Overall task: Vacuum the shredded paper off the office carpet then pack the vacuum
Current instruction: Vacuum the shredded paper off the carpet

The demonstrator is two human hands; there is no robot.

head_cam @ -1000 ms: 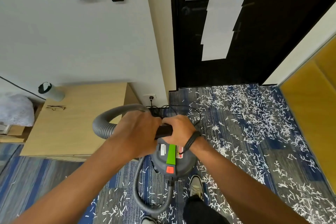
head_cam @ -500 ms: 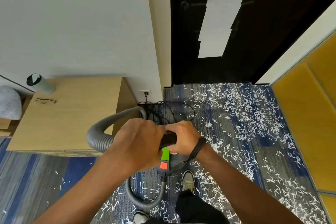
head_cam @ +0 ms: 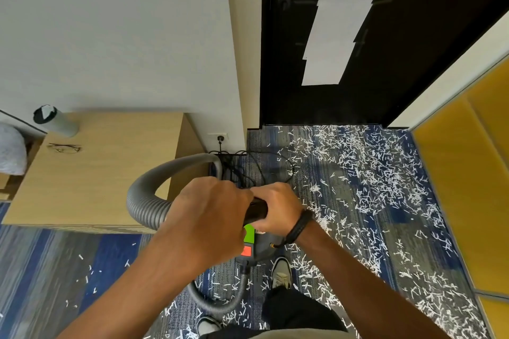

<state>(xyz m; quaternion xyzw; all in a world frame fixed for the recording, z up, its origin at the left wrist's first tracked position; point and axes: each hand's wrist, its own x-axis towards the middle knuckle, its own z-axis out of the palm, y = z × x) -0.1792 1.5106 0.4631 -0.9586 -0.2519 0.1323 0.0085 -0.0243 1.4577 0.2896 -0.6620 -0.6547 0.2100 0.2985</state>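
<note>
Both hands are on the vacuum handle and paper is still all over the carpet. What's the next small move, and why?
Probably set the vacuum down beside the shreds. Left hand and right hand both grip its black handle, so neither is free for the grey hose, and the shredded paper still covers the carpet to the right.

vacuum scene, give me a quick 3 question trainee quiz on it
1. True or false: both hands grip the black handle on the vacuum.
2. Where does most of the shredded paper lie? A) on the wooden cabinet B) on the carpet right of the vacuum C) in a bin
3. What lies flat on the wooden cabinet near the tumbler?

Key:
1. True: left hand and right hand both hold it.
2. B
3. Eyeglasses.
</note>
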